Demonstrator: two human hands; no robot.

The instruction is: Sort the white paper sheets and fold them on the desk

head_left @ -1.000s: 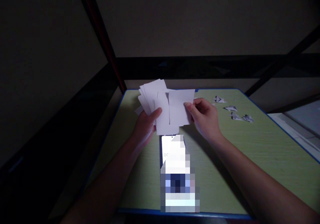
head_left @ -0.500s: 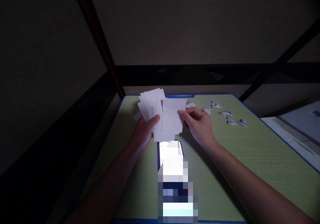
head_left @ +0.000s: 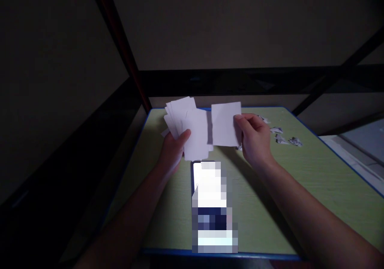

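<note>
A fanned bunch of white paper pieces (head_left: pixel 196 135) is held in my left hand (head_left: pixel 172 151), the thumb pressed on top. To the right of it, my right hand (head_left: pixel 256 137) pinches a nearly square white paper (head_left: pixel 226 124) by its right edge, thumb in front. A narrow shaded strip lies between this paper and the bunch. Beneath the hands, a phone (head_left: pixel 210 185) with a bright screen rests on the green table (head_left: pixel 168 221), its lower part pixelated.
Several small folded paper pieces (head_left: pixel 295 141) lie at the table's back right, some partly behind my right hand. Past the table's right edge is a pale surface (head_left: pixel 354 153). A dark wall (head_left: pixel 240 29) stands behind.
My right hand has moved right and slightly up with the square paper, which no longer overlaps the bunch. My left hand keeps its hold. The view has shifted slightly.
</note>
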